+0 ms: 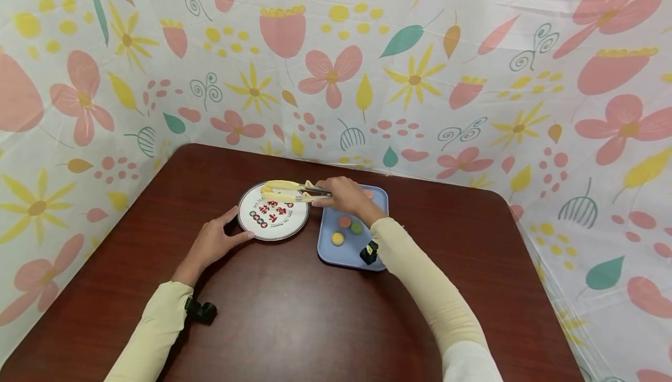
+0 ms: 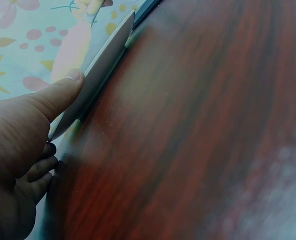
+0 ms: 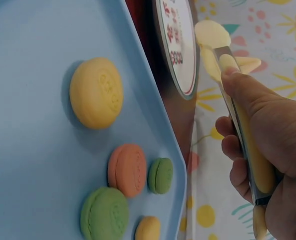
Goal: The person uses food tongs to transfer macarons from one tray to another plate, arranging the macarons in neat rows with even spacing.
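My right hand [image 1: 346, 195] grips a pair of tongs [image 3: 240, 130] with cream-coloured tips, which reach over the white plate [image 1: 278, 231] with red lettering. Something yellow shows at the tips in the head view; whether it is a separate piece I cannot tell. At the plate's left and near rim, my left hand [image 1: 212, 242] holds the edge, its thumb [image 2: 63, 95] against the rim. Below the right forearm lies a blue tray [image 1: 326, 253] bearing several macaron-like pieces: yellow [image 3: 96, 93], pink [image 3: 128, 170] and green [image 3: 105, 215]. The forearm hides part of the tray.
The dark brown wooden table [image 1: 283, 323] carries the plate and, just right of it, the tray. A flower-patterned cloth [image 1: 331, 73] hangs behind the table and along its sides. Small black cameras [image 1: 202, 312] are strapped at both wrists.
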The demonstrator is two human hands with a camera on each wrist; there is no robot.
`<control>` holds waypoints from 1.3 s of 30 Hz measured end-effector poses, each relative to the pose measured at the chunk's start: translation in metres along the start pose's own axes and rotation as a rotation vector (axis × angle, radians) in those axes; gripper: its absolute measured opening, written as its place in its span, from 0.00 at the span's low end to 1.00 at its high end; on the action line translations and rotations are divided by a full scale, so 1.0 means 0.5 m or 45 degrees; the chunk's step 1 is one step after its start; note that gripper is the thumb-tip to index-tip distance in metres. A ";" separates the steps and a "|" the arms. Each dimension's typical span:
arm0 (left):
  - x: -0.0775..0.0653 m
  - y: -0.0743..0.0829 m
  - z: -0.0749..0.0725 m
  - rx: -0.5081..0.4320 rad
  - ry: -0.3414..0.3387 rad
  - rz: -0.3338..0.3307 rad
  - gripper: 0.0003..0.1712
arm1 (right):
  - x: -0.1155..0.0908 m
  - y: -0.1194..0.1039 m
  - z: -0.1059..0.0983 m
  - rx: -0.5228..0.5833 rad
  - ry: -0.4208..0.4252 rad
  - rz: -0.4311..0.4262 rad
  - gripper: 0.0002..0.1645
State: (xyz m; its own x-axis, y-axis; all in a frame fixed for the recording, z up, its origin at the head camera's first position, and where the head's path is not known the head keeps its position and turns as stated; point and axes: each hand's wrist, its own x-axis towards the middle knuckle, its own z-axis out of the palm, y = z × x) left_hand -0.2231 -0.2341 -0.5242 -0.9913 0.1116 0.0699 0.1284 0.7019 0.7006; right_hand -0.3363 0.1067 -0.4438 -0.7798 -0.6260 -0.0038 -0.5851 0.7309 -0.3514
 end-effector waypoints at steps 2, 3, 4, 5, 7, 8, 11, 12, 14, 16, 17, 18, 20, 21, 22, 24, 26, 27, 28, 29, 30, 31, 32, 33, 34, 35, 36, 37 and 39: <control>0.000 0.000 -0.001 0.003 0.002 0.001 0.56 | 0.005 -0.002 0.004 -0.007 -0.004 0.004 0.34; 0.000 -0.001 -0.002 0.005 0.001 -0.001 0.56 | 0.007 -0.002 0.005 -0.009 -0.004 0.005 0.34; 0.000 -0.001 -0.002 0.007 -0.001 -0.001 0.56 | 0.009 -0.003 0.006 -0.013 -0.006 0.007 0.34; 0.000 -0.001 -0.002 0.009 -0.002 -0.002 0.57 | 0.011 -0.004 0.007 -0.017 -0.008 0.006 0.33; 0.000 -0.001 -0.003 0.008 -0.004 -0.005 0.56 | 0.013 -0.007 0.009 -0.023 -0.014 0.010 0.33; 0.000 0.000 -0.003 0.008 -0.007 -0.007 0.56 | 0.014 -0.007 0.009 -0.027 -0.016 0.012 0.33; 0.001 -0.002 -0.002 0.006 -0.010 -0.011 0.57 | 0.016 -0.009 0.011 -0.046 -0.021 0.019 0.35; 0.001 -0.002 -0.002 0.004 -0.011 -0.011 0.57 | 0.017 -0.010 0.013 -0.049 -0.015 0.021 0.35; 0.000 -0.003 -0.001 0.001 -0.011 -0.011 0.57 | 0.019 -0.011 0.016 -0.061 -0.001 0.022 0.35; 0.000 -0.004 -0.001 -0.002 -0.010 -0.012 0.57 | 0.020 -0.011 0.019 -0.061 0.008 0.025 0.35; 0.000 -0.003 0.000 -0.003 -0.010 -0.012 0.57 | 0.021 -0.011 0.021 -0.061 0.012 0.026 0.35; -0.001 -0.003 0.000 -0.004 -0.011 -0.012 0.57 | 0.021 -0.012 0.023 -0.060 0.015 0.026 0.35; -0.001 -0.003 0.000 -0.003 -0.011 -0.013 0.57 | 0.023 -0.011 0.024 -0.061 0.010 0.029 0.35; -0.001 -0.002 0.000 -0.005 -0.013 -0.014 0.57 | 0.023 -0.011 0.025 -0.059 0.008 0.030 0.35; -0.001 -0.001 0.000 -0.004 -0.014 -0.014 0.57 | 0.023 -0.010 0.026 -0.059 0.009 0.031 0.36; -0.001 0.000 -0.001 -0.005 -0.018 -0.016 0.58 | 0.023 -0.008 0.027 -0.055 0.012 0.035 0.37; -0.001 0.000 -0.001 -0.002 -0.018 -0.015 0.58 | 0.022 -0.006 0.028 -0.048 0.017 0.038 0.38; -0.001 0.001 -0.001 -0.003 -0.019 -0.014 0.57 | 0.020 -0.005 0.027 -0.039 0.023 0.035 0.38; -0.001 0.001 -0.001 -0.002 -0.019 -0.014 0.57 | 0.018 -0.004 0.026 -0.030 0.028 0.032 0.38; -0.001 0.001 -0.001 -0.003 -0.020 -0.013 0.57 | 0.016 -0.002 0.024 -0.020 0.033 0.024 0.38; -0.001 0.001 -0.001 -0.004 -0.020 -0.012 0.57 | 0.012 -0.001 0.022 -0.008 0.040 0.020 0.37; -0.001 0.001 -0.001 -0.004 -0.021 -0.011 0.57 | 0.008 0.001 0.018 0.012 0.045 0.014 0.37; -0.001 0.001 -0.001 -0.005 -0.021 -0.009 0.57 | 0.003 0.002 0.013 0.026 0.051 0.008 0.36; -0.001 0.001 -0.001 -0.007 -0.021 -0.008 0.57 | -0.003 0.003 0.007 0.043 0.059 0.008 0.36; -0.001 0.001 -0.001 -0.007 -0.021 -0.009 0.57 | -0.009 0.005 0.000 0.050 0.067 0.010 0.35; -0.001 0.001 -0.001 -0.009 -0.020 -0.008 0.57 | -0.016 0.007 -0.007 0.061 0.077 0.015 0.35; 0.000 0.000 -0.001 -0.010 -0.020 -0.009 0.57 | -0.024 0.009 -0.015 0.069 0.088 0.028 0.36; 0.000 0.000 -0.001 -0.010 -0.020 -0.011 0.57 | -0.033 0.011 -0.023 0.074 0.096 0.034 0.36; 0.000 -0.001 -0.001 -0.011 -0.019 -0.015 0.58 | -0.051 0.016 -0.040 0.071 0.122 0.043 0.36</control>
State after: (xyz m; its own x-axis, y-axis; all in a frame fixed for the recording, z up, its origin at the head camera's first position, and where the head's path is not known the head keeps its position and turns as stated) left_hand -0.2233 -0.2349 -0.5240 -0.9922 0.1138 0.0509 0.1162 0.6973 0.7073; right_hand -0.3253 0.1340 -0.4279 -0.8184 -0.5702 0.0721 -0.5466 0.7335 -0.4039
